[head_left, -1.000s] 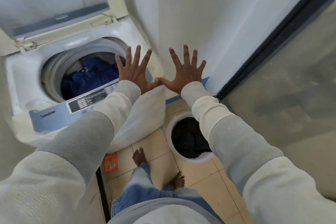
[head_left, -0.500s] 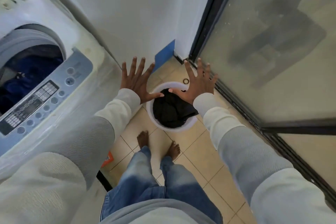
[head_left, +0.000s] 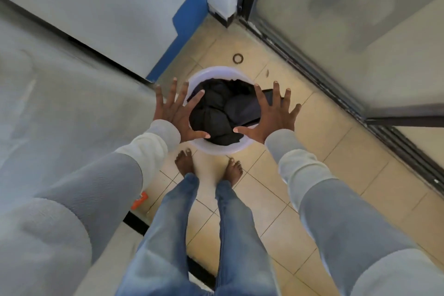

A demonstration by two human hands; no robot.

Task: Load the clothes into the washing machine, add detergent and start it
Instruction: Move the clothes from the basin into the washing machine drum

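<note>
The gaze has swung from the washing machine [head_left: 60, 103] down to the white bucket [head_left: 216, 149] on the tiled floor [head_left: 336, 151], where the left hand [head_left: 179, 113] and right hand [head_left: 271, 114] hover spread and empty above the dark clothes [head_left: 221, 113], apparently ready to grab another load.

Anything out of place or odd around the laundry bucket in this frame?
Minor only: a small dark ring lies loose on the floor beyond the white bucket, and an orange packet sits beside the washer. Nothing looks spilled or damaged.
</note>
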